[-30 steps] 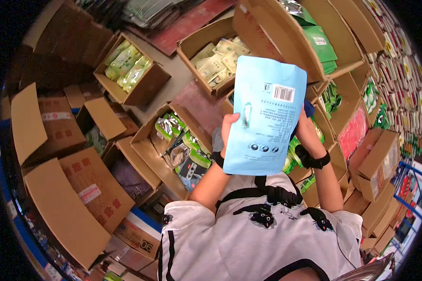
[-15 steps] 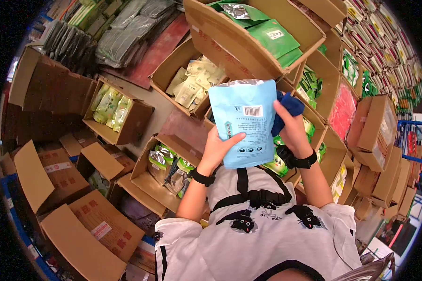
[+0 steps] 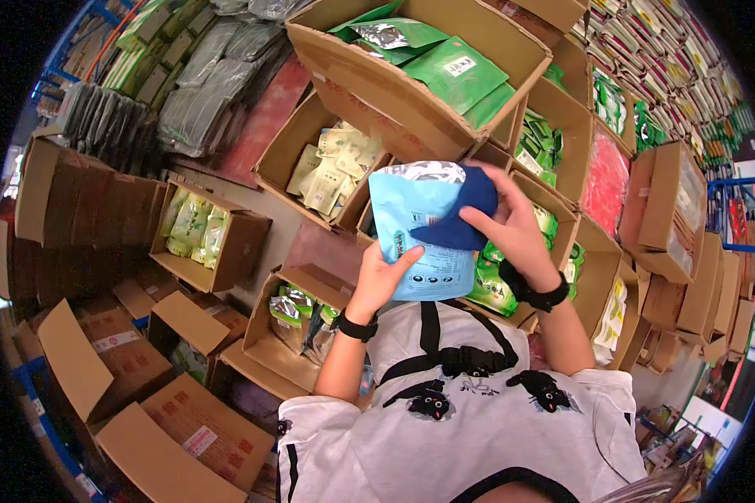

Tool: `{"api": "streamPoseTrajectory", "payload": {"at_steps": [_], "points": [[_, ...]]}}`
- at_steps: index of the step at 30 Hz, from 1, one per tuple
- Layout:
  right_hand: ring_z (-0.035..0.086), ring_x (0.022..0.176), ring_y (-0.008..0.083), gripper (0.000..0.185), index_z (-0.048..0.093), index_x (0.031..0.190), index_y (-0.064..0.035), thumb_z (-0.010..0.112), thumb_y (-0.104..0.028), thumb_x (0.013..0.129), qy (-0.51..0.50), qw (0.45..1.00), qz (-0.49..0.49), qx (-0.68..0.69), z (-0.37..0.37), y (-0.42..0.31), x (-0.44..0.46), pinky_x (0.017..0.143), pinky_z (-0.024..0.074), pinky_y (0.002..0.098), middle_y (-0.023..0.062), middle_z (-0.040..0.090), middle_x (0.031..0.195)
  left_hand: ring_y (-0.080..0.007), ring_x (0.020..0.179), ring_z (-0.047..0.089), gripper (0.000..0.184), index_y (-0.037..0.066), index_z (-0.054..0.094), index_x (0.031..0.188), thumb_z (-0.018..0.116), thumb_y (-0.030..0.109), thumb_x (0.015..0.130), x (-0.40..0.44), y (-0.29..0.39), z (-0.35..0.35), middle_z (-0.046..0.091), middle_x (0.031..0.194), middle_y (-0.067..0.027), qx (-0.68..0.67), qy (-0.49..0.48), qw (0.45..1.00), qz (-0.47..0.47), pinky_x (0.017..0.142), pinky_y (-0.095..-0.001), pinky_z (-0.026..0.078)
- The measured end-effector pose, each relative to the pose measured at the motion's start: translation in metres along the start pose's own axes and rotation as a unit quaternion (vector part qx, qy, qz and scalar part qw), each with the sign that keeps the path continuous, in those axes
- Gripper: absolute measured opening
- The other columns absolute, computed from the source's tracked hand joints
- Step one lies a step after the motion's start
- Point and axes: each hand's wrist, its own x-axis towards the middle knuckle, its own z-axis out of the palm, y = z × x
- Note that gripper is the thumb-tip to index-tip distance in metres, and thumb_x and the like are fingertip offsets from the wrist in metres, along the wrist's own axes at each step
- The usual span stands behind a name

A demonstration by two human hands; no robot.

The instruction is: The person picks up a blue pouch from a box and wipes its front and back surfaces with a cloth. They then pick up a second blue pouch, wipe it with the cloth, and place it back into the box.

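Note:
A light blue pouch (image 3: 432, 281) with printed text and a silvery top edge is held upright in front of my chest. My left hand (image 3: 381, 272) grips its lower left side, thumb across the printed face. A dark blue cloth (image 3: 455, 220) lies against the pouch's upper right, partly covering the barcode. My right hand (image 3: 512, 222) has its fingers closed on this cloth and presses it to the pouch. Both wrists wear black bands.
A large carton (image 3: 377, 92) of green pouches stands just beyond my hands. Around it are cartons with cream packets (image 3: 331, 172), green-white bags (image 3: 197, 226) and pink packets (image 3: 606, 184). Open cartons (image 3: 184, 436) sit at lower left. Stacked grey plastic-wrapped bundles (image 3: 218, 80) lie at upper left.
My right hand has moved from the pouch's right edge onto its front, bringing the blue cloth across the upper face. The pouch's silvery top shows more. The view has shifted slightly.

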Motion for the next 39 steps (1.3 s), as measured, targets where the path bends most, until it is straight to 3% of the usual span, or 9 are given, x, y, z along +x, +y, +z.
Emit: {"api": "streamPoseTrajectory", "payload": {"at_steps": [2, 12, 15, 21, 23, 25, 27, 30, 39], "points": [[0.054, 0.081, 0.0070, 0.032, 0.056, 0.104, -0.0007, 0.069, -0.009, 0.076, 0.030, 0.998, 0.029, -0.057, -0.004, 0.009, 0.001, 0.074, 0.0442, 0.0229, -0.0004, 0.059, 0.089, -0.0089, 0.082, 0.057, 0.025, -0.003, 0.056, 0.101, 0.064, 0.012, 0.082, 0.003, 0.001, 0.005, 0.063, 0.093, -0.0048, 0.009, -0.005, 1.000, 0.007, 0.072, -0.0243, 0.046], [0.052, 0.083, 0.0091, 0.027, 0.061, 0.094, 0.0035, 0.065, -0.020, 0.081, 0.120, 0.989, 0.038, -0.071, -0.017, 0.036, -0.020, 0.075, 0.0415, 0.0239, 0.0031, 0.060, 0.090, -0.0083, 0.075, 0.056, 0.015, -0.001, 0.058, 0.090, 0.065, 0.008, 0.080, 0.014, -0.016, 0.015, 0.062, 0.084, -0.0026, -0.054, 0.018, 0.998, -0.022, 0.068, -0.0231, 0.045], [0.053, 0.077, 0.0076, 0.026, 0.062, 0.091, 0.0039, 0.063, -0.021, 0.083, 0.148, 0.986, 0.046, -0.062, -0.032, 0.057, -0.033, 0.070, 0.0423, 0.0226, 0.0019, 0.061, 0.087, -0.0104, 0.089, 0.054, 0.027, -0.001, 0.055, 0.104, 0.064, 0.011, 0.082, 0.019, -0.024, 0.006, 0.059, 0.100, -0.0058, -0.124, 0.080, 0.989, -0.028, 0.078, -0.0257, 0.044], [0.057, 0.066, 0.0066, 0.025, 0.064, 0.095, 0.0022, 0.061, -0.021, 0.085, 0.434, 0.895, 0.097, 0.014, -0.104, 0.074, -0.083, 0.060, 0.0449, 0.0205, 0.0015, 0.064, 0.081, -0.0137, 0.089, 0.056, 0.030, -0.002, 0.055, 0.107, 0.063, 0.012, 0.082, 0.052, -0.010, -0.038, 0.061, 0.100, -0.0082, 0.002, 0.092, 0.996, 0.008, 0.080, -0.0284, 0.045], [0.055, 0.063, 0.0051, 0.023, 0.065, 0.091, 0.0011, 0.061, -0.020, 0.085, 0.460, 0.881, 0.105, -0.012, -0.115, 0.074, -0.101, 0.057, 0.0423, 0.0193, 0.0002, 0.063, 0.078, -0.0174, 0.089, 0.059, 0.032, 0.002, 0.056, 0.110, 0.063, 0.008, 0.080, 0.066, -0.033, -0.053, 0.063, 0.099, -0.0104, 0.380, -0.061, 0.920, 0.072, 0.079, -0.0294, 0.046], [0.052, 0.061, 0.0040, 0.021, 0.065, 0.087, 0.0006, 0.061, -0.020, 0.085, 0.467, 0.874, 0.131, -0.026, -0.119, 0.080, -0.118, 0.055, 0.0399, 0.0189, -0.0010, 0.062, 0.075, -0.0284, 0.093, 0.059, 0.048, 0.018, 0.058, 0.112, 0.059, -0.002, 0.069, 0.076, -0.047, -0.040, 0.061, 0.104, -0.0118, 0.502, -0.189, 0.822, 0.188, 0.080, -0.0363, 0.046], [0.049, 0.060, 0.0029, 0.021, 0.065, 0.084, 0.0001, 0.061, -0.020, 0.085, 0.475, 0.865, 0.156, -0.039, -0.119, 0.094, -0.134, 0.053, 0.0376, 0.0185, -0.0023, 0.060, 0.073, -0.0257, 0.090, 0.060, 0.049, 0.022, 0.058, 0.113, 0.056, 0.000, 0.070, 0.084, -0.077, -0.041, 0.062, 0.103, -0.0101, 0.604, -0.282, 0.717, 0.204, 0.079, -0.0371, 0.046], [0.043, 0.058, 0.0010, 0.021, 0.063, 0.076, -0.0014, 0.061, -0.021, 0.085, 0.531, 0.834, 0.148, -0.012, -0.103, 0.101, -0.146, 0.051, 0.0333, 0.0183, -0.0058, 0.055, 0.067, -0.0236, 0.089, 0.060, 0.047, 0.026, 0.057, 0.115, 0.054, 0.005, 0.073, 0.102, -0.127, -0.041, 0.062, 0.102, -0.0081, 0.663, -0.357, 0.650, 0.099, 0.078, -0.0373, 0.045], [0.046, 0.057, 0.0018, 0.022, 0.064, 0.079, 0.0013, 0.061, -0.019, 0.085, 0.598, 0.791, 0.133, 0.010, -0.079, 0.102, -0.188, 0.052, 0.0376, 0.0190, -0.0042, 0.058, 0.067, -0.0229, 0.115, 0.047, 0.063, 0.038, 0.038, 0.130, 0.047, 0.002, 0.078, 0.152, -0.208, 0.004, 0.047, 0.128, -0.0050, 0.677, -0.371, 0.611, 0.173, 0.095, -0.0504, 0.032]]}}
